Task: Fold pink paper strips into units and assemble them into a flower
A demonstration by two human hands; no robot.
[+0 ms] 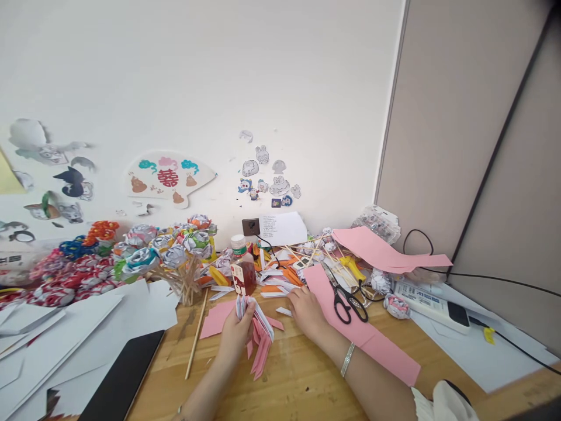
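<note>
My left hand (239, 324) is closed around a bundle of folded paper strips (262, 342), pink and white, held upright above the table with the loose pink ends hanging down. To its right my right hand (304, 307) reaches forward with its fingers apart, at the near edge of a pile of orange and white folded paper pieces (274, 289). A small white piece (284, 311) lies beside its fingers. Behind my left hand stands a bottle (242, 269) with a white cap and reddish contents. Flat pink paper (216, 320) lies to the left of the bundle.
Black scissors (346, 301) rest on a long pink sheet (390, 354) at right. A wooden stick (197, 333), a black tablet-like slab (125, 374) and white sheets (79, 327) lie at left. Paper flowers (175, 248) crowd the back, and a power strip (432, 307) with cables lies right.
</note>
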